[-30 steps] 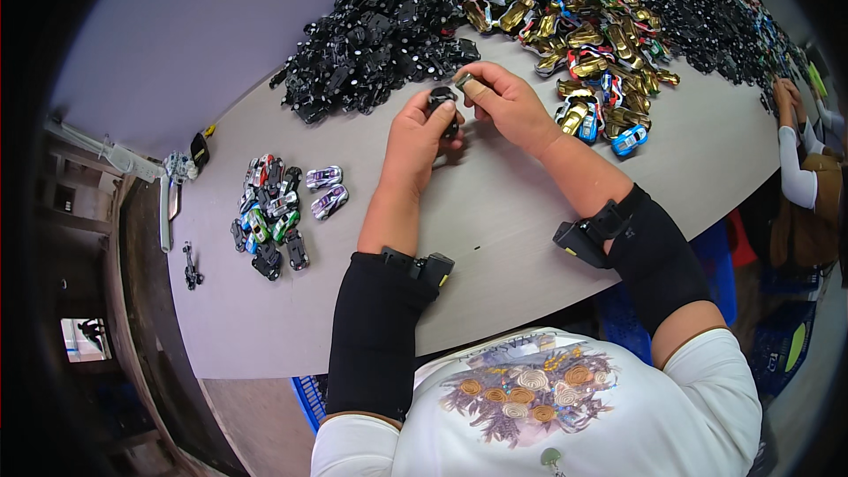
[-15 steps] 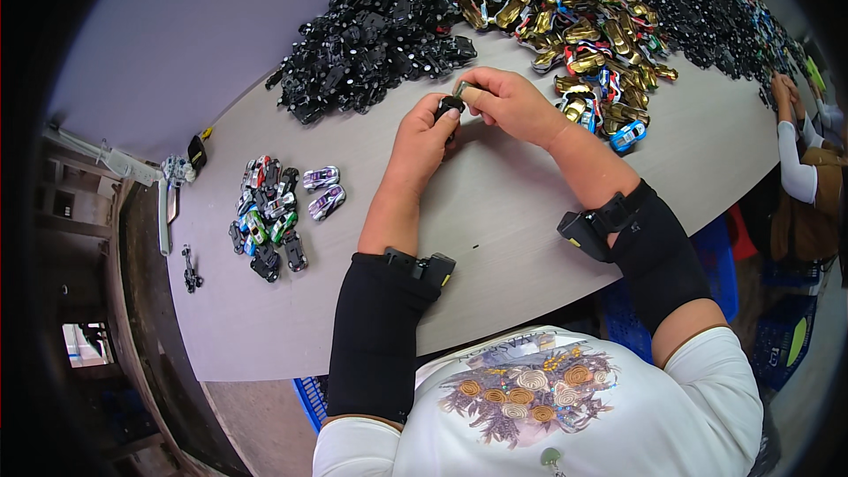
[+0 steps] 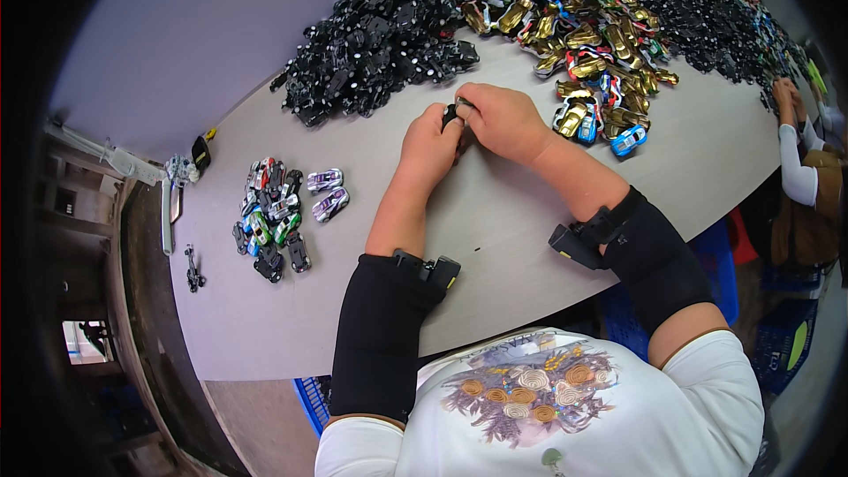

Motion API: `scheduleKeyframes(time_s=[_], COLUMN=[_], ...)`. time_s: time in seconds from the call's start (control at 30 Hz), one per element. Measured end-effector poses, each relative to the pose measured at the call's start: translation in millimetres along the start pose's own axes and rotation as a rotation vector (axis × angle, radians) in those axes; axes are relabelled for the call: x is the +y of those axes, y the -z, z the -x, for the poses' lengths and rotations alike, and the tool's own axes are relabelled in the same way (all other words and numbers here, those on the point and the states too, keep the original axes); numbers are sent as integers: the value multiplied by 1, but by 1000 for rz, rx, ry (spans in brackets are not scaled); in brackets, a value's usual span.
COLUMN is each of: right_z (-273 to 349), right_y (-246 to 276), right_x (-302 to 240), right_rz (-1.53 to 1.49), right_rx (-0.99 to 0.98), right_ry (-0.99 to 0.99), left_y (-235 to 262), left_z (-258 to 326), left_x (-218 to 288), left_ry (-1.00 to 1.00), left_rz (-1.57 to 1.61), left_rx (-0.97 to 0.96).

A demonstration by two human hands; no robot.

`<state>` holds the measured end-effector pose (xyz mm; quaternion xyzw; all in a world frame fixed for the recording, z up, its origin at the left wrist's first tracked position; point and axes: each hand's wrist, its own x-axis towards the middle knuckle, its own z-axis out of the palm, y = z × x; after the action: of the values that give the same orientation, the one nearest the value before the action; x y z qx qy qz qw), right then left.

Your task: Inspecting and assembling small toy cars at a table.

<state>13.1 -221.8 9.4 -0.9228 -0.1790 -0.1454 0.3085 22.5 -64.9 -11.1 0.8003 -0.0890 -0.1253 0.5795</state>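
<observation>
Over the last second both hands have slid up the table from mid-board toward twelve o'clock, stopping just short of the pile of black chassis parts (image 3: 380,44), so the fitting work now sits between that pile and the heap of gold and coloured car bodies (image 3: 574,26) at one o'clock. The left hand (image 3: 428,148) and right hand (image 3: 503,119) are curled tight together, fingertips pinching one small dark toy-car piece (image 3: 452,113). Finished toy cars (image 3: 283,216) lie at nine o'clock.
</observation>
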Motion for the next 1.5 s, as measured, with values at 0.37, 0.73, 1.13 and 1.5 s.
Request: scheduleKeyframes(time_s=[0.37,0.73,1.13,1.5], right_z=[-26,-88,3,70], right_y=[37,10,77,133], right_x=[32,33,24,48], right_rz=[70,517,129,367], right_rx=[109,-182,-95,-214], right_ry=[-179,-46,-15,-41], left_y=[104,181,57,17], left_z=[48,94,7,-7], left_x=[11,1,23,37], left_ry=[-208,-333,-580,-550], left_rz=[-578,-1059,-797,-1086], left_rx=[206,348,53,127])
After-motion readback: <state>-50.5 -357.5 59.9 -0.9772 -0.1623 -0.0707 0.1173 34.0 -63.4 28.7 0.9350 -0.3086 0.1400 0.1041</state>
